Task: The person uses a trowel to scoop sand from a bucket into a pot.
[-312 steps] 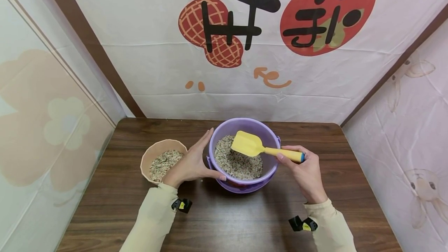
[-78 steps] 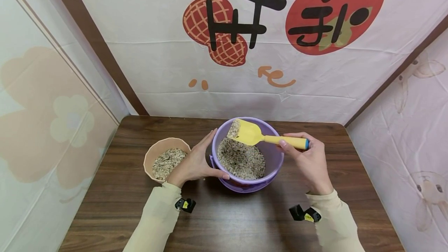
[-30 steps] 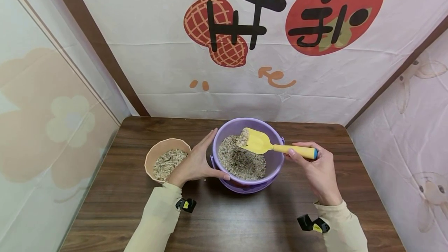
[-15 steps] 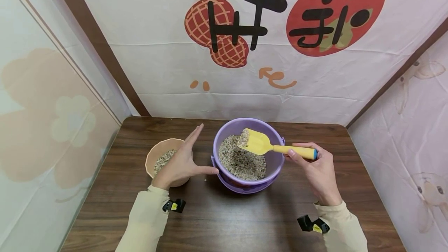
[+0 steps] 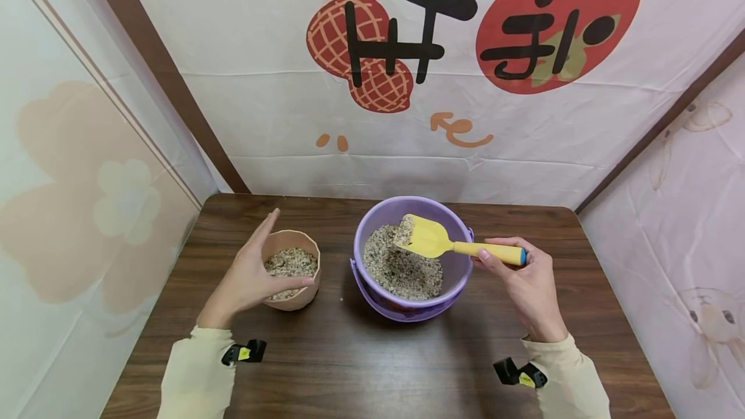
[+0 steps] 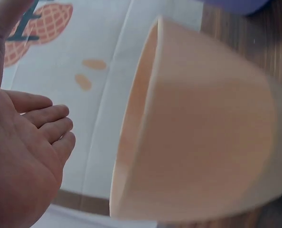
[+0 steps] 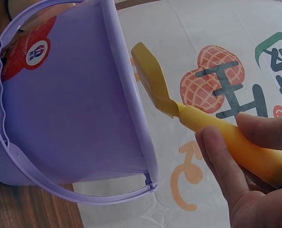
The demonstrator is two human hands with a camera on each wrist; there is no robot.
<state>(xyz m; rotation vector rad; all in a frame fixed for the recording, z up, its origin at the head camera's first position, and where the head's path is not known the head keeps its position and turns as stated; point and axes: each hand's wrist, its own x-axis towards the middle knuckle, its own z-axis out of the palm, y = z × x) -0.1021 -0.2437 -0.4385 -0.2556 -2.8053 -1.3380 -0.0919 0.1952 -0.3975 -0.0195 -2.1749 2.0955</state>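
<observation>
My right hand point(image 5: 526, 286) grips the handle of a yellow toy shovel point(image 5: 429, 238), whose blade is over the purple bucket point(image 5: 460, 280). Some grain-like bits lie on the blade's tip. Speckled grainy material point(image 5: 401, 267) covers the bucket's bottom. On the left, my left hand point(image 5: 247, 277) is spread around the near left side of a peach bowl point(image 5: 299, 302), thumb across its front rim. More of the same grainy bits point(image 5: 291, 264) are inside that bowl. In the left wrist view, a gap shows between the left fingers point(image 6: 51, 118) and the bowl.
The bowl and bucket stand apart on a dark wooden table point(image 5: 372, 367). A white printed cloth wall point(image 5: 279, 115) rises behind the table's far edge. The bucket's purple handle point(image 7: 74, 194) hangs down its side.
My left hand has let go of the bucket's rim and moved left to the bowl. Grainy bits came onto the shovel earlier; since one second ago the shovel has stayed nearly still over the bucket.
</observation>
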